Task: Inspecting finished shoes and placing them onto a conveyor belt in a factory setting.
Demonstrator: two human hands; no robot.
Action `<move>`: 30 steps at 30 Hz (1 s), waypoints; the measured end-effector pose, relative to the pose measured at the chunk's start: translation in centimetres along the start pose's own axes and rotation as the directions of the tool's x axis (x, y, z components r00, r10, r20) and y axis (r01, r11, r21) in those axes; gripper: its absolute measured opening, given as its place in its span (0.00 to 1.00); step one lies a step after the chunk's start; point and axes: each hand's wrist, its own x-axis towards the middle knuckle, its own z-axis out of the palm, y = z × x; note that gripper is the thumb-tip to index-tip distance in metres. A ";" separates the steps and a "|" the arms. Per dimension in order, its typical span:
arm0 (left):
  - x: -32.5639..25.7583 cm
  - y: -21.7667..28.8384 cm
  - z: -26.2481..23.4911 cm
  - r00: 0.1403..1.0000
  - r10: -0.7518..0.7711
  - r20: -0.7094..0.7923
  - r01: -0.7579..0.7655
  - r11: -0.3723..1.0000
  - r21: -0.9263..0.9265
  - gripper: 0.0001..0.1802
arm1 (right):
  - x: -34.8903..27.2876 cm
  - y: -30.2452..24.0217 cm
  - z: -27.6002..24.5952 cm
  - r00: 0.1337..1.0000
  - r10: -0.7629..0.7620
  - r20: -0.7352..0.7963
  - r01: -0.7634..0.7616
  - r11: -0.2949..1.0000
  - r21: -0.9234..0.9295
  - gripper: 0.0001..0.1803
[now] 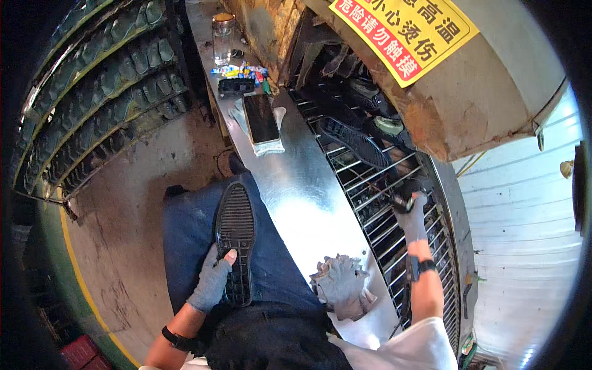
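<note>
My left hand [213, 277], in a grey glove, holds a black shoe sole [235, 240] tread-up on my lap, thumb across its heel end. My right hand [410, 216], also gloved, reaches out over the metal roller conveyor [376, 185] and grips a small dark object [401, 200]; what it is I cannot tell. Another black sole [354, 142] lies on the rollers farther along, near the mouth of a large oven-like machine [431, 92].
A shiny steel ledge [296, 185] runs between my lap and the conveyor. On it lie crumpled grey gloves [340, 285], a phone [261, 118], a glass jar [222, 38] and small colourful items [240, 71]. Racks of green soles [98, 74] stand to the left.
</note>
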 end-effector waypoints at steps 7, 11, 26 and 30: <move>-0.6 5.5 0.0 0.781 0.619 0.083 -0.615 0.739 0.277 0.34 | -19.5 5.7 6.2 0.854 0.293 0.429 -0.184 0.943 -0.277 0.32; -0.1 7.0 3.3 0.886 0.439 0.151 -0.375 0.868 -0.325 0.47 | -28.4 6.7 18.6 0.692 0.446 0.567 0.136 0.691 -0.710 0.44; 8.2 7.3 -2.7 0.682 0.723 0.111 -0.471 0.317 0.823 0.42 | -34.7 8.9 30.0 0.502 0.589 0.634 -0.421 0.806 -0.415 0.38; 5.6 7.6 -1.0 0.672 0.727 0.140 -0.553 0.367 0.748 0.36 | -33.2 8.0 28.8 0.636 0.554 0.538 -0.450 0.832 -0.325 0.37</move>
